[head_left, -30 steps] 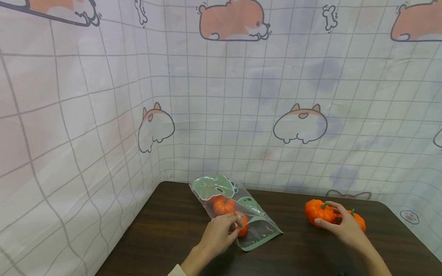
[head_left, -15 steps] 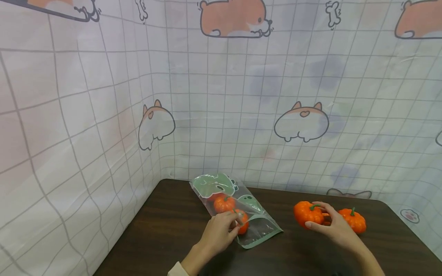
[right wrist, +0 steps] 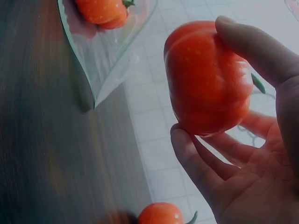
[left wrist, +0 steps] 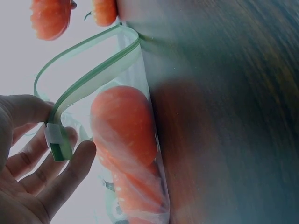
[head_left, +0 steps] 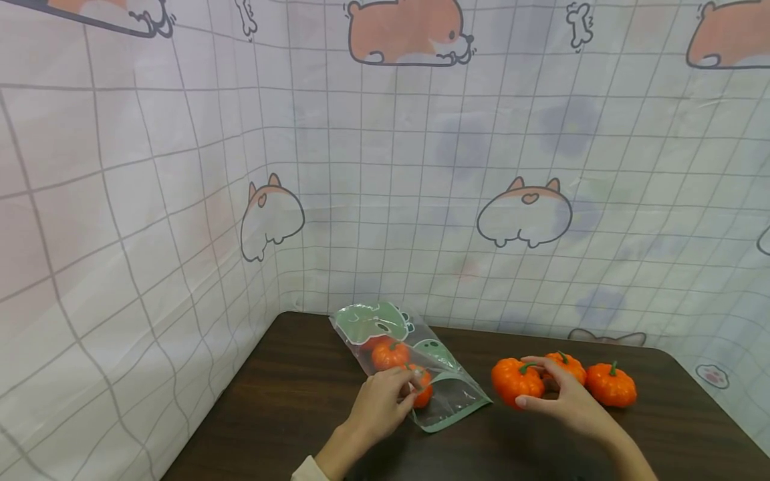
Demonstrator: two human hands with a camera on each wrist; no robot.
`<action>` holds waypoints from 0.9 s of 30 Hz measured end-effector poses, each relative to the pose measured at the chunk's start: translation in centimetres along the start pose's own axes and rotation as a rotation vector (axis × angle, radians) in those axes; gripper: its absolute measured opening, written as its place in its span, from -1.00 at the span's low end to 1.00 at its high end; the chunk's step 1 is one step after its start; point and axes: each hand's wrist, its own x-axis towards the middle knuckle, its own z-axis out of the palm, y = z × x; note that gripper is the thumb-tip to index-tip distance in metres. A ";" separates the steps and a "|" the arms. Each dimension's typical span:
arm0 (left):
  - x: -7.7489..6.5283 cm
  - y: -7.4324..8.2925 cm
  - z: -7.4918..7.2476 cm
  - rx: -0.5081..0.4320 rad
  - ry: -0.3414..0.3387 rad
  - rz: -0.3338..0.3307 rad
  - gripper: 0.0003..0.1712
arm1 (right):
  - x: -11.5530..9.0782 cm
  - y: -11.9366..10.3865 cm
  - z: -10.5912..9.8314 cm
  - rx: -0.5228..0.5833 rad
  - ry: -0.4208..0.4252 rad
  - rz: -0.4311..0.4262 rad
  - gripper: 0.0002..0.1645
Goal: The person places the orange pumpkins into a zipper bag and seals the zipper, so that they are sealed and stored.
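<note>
My right hand (head_left: 568, 401) grips a small orange pumpkin (head_left: 514, 382) with a green stem, thumb and fingers on opposite sides. It is raised over the table, right of a clear zip bag (head_left: 454, 401) with green frog prints. Pinched in my left hand (head_left: 380, 404) is the bag's green zip edge, by its white slider (left wrist: 54, 134). The left wrist view shows the mouth (left wrist: 88, 77) gaping. Inside lie several orange pumpkins (left wrist: 124, 123), partly hidden by the prints and my left hand.
Two more pumpkins, one behind my right hand (head_left: 565, 366) and one farther right (head_left: 610, 385), sit on the dark wooden table (head_left: 289, 394). A white gridded cloth (head_left: 409, 200) with cartoon dogs hangs along the back and left sides.
My right hand has carried its pumpkin left, away from the other two and toward the bag, uncovering both behind it. My left hand keeps its place on the bag.
</note>
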 end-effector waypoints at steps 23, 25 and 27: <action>0.0 0.0 -0.1 -0.005 0.001 -0.012 -0.85 | 1.2 -0.2 3.4 -0.004 -0.209 -0.163 -0.21; -0.1 0.0 -0.1 -0.003 -0.004 -0.015 -0.86 | 1.3 -0.2 3.8 0.009 -0.235 -0.178 -0.23; 0.0 -0.1 -0.1 -0.005 -0.005 -0.016 -0.86 | 1.4 -0.3 4.3 0.019 -0.259 -0.188 -0.24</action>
